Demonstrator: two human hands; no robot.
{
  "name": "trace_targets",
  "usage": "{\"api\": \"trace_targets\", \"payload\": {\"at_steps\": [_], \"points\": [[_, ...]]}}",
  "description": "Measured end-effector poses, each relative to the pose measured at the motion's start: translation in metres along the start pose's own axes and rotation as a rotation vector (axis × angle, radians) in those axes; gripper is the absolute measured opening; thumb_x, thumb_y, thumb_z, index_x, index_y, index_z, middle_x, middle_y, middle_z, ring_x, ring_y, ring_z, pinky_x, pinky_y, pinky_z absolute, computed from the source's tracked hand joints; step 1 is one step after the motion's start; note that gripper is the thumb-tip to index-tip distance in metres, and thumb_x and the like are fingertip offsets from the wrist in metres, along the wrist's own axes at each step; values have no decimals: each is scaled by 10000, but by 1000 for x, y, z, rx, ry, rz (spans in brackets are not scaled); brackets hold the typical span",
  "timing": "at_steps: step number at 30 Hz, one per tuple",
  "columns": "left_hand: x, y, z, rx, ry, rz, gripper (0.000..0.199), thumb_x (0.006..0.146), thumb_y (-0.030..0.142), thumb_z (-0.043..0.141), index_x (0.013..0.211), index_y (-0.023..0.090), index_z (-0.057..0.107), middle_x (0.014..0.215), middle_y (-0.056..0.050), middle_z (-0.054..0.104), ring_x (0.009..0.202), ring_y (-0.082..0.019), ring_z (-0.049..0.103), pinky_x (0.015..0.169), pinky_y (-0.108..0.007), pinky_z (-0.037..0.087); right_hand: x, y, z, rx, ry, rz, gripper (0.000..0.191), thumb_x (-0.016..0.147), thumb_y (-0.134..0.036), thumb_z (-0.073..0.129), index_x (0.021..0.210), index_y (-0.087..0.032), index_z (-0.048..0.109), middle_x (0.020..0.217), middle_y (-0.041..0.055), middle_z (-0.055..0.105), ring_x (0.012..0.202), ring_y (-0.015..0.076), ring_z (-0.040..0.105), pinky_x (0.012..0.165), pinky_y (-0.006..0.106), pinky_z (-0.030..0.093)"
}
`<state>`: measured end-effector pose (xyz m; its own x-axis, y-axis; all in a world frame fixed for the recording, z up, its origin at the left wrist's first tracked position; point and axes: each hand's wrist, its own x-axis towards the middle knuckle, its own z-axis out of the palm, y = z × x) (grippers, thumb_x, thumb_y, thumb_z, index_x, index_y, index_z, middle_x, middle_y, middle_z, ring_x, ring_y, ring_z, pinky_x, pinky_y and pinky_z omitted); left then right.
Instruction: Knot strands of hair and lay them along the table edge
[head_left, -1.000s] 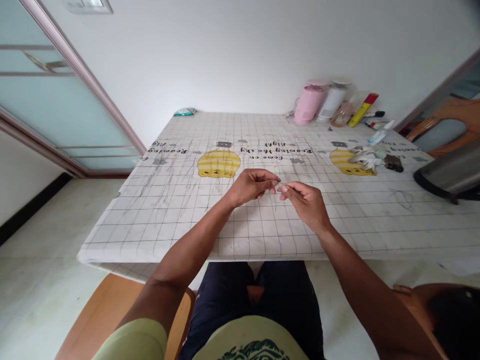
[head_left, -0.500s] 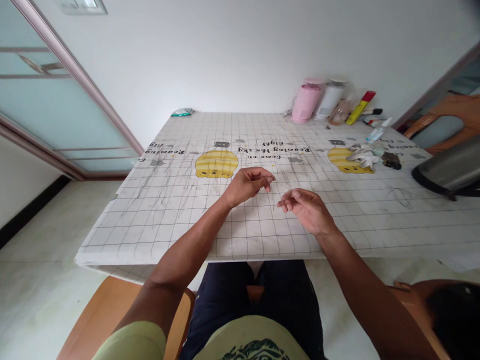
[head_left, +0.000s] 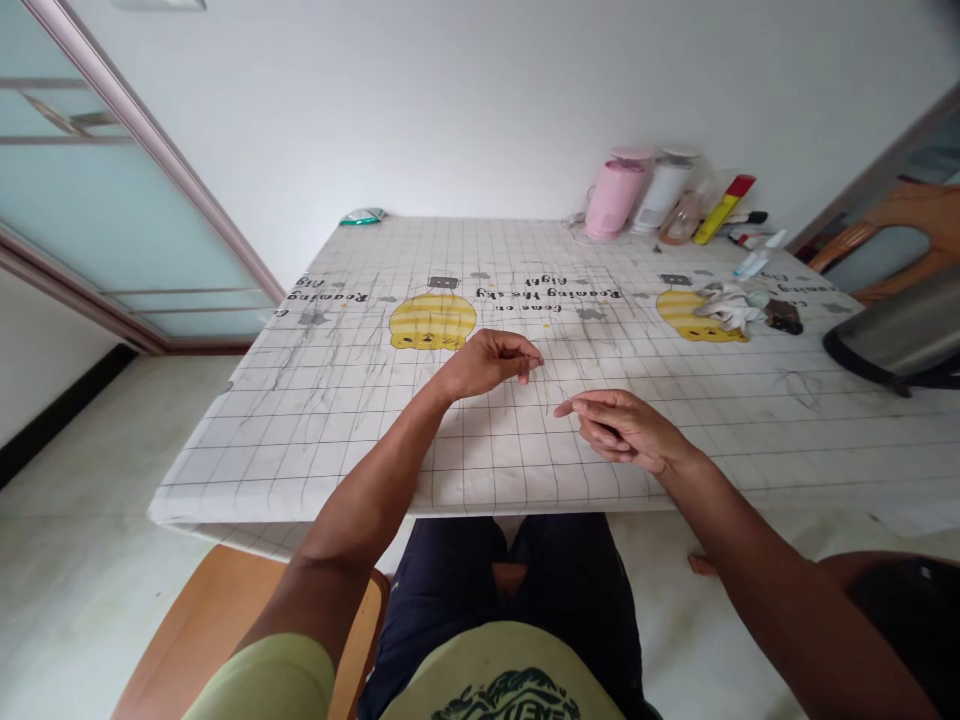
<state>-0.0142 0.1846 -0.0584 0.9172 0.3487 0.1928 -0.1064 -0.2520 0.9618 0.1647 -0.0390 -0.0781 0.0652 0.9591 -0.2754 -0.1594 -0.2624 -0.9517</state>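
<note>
My left hand (head_left: pixel 496 362) hovers above the middle of the tablecloth (head_left: pixel 495 455), thumb and fingertips pinched together. Anything held in that pinch is too small to make out. To its right and a little nearer to me is my right hand (head_left: pixel 622 425). Its index finger points left with the thumb pressed along it, and the other fingers are curled under. Whatever may be in that grip cannot be made out either. The two hands are apart. The cloth under them is white with a dark grid, grey streaks, printed words and a yellow striped cartoon figure (head_left: pixel 433 320).
At the back right stand a pink cylinder (head_left: pixel 615 200), a white one (head_left: pixel 661 195) and a yellow-red box (head_left: pixel 724 210). A crumpled whitish cloth (head_left: pixel 726 305), a small dark object (head_left: pixel 784 317) and a metal kettle (head_left: pixel 900 335) are on the right. A green packet (head_left: pixel 363 216) lies far left.
My right hand has moved slightly right and turned, its index finger now stretched out and the others curled. The left hand has shifted a little left, still pinched.
</note>
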Motion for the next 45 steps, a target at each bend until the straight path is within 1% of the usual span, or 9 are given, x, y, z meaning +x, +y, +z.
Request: {"api": "trace_targets", "payload": {"at_steps": [5, 10, 15, 22, 27, 33, 37, 41, 45], "points": [[2, -3, 0, 4, 31, -4, 222, 943, 372, 785, 1002, 164, 836, 722, -50, 733, 657, -124, 626, 601, -228, 421, -9, -3, 1, -143, 16, -111, 449, 1051, -586, 680, 1240, -188, 770, 698, 15, 688, 554, 169, 636, 553, 301, 544], [0, 3, 1, 24, 88, -5, 269, 952, 421, 801, 1007, 161, 841, 683, -32, 702, 551, -85, 504, 530, -224, 356, -14, 1, -8, -85, 5, -153, 659, 1068, -746, 511, 1240, -164, 766, 864, 111, 790, 795, 282, 785, 812, 465, 639], [-1, 6, 1, 40, 98, 2, 300, 955, 460, 804, 1013, 168, 842, 669, -18, 684, 493, -67, 396, 473, -229, 305, -23, 1, -13, -126, 26, -168, 552, 1064, -680, 604, 1225, -180, 773, 832, 76, 782, 729, 240, 759, 765, 402, 610], [-1, 4, 1, 84, 95, 9, 297, 950, 460, 802, 1016, 173, 844, 664, -19, 689, 478, -68, 386, 454, -234, 308, -20, 5, -6, -114, 133, -183, 398, 1061, -564, 690, 1030, -184, 805, 489, -62, 498, 406, 87, 350, 477, 275, 335], [-1, 0, 1, 106, 106, 21, 270, 953, 434, 791, 1016, 179, 853, 666, -21, 691, 504, -78, 423, 476, -236, 317, -20, 6, -4, -105, 167, -131, 368, 1018, -544, 745, 995, -182, 810, 442, -82, 411, 401, 84, 287, 458, 274, 263], [-1, -3, 4, 93, 44, 21, 245, 953, 395, 781, 1013, 170, 859, 658, -28, 689, 531, -89, 466, 497, -239, 324, -28, 6, -6, -370, 181, 55, 484, 1030, -648, 660, 1050, -186, 803, 448, -69, 467, 367, 100, 346, 438, 275, 311], [0, -2, 4, 101, 93, 15, 267, 957, 420, 781, 1012, 168, 852, 660, -24, 686, 500, -77, 409, 477, -241, 303, -35, -1, -17, -549, 135, 24, 626, 1073, -740, 509, 1242, -195, 766, 670, 24, 729, 566, 188, 660, 623, 335, 535], [0, 0, 2, 114, 138, 22, 273, 958, 433, 784, 997, 170, 846, 663, -20, 688, 499, -75, 409, 475, -238, 320, -35, -6, -25, -593, 225, 11, 763, 1084, -804, 352, 1109, -189, 802, 897, 112, 820, 840, 263, 771, 846, 416, 589], [0, 2, 2, 123, 164, 18, 261, 953, 424, 782, 982, 171, 840, 668, -17, 692, 503, -76, 430, 484, -236, 347, -34, -6, -21, -686, 283, 20, 679, 1079, -776, 427, 978, -210, 787, 852, 95, 807, 792, 260, 769, 793, 408, 586]]}}
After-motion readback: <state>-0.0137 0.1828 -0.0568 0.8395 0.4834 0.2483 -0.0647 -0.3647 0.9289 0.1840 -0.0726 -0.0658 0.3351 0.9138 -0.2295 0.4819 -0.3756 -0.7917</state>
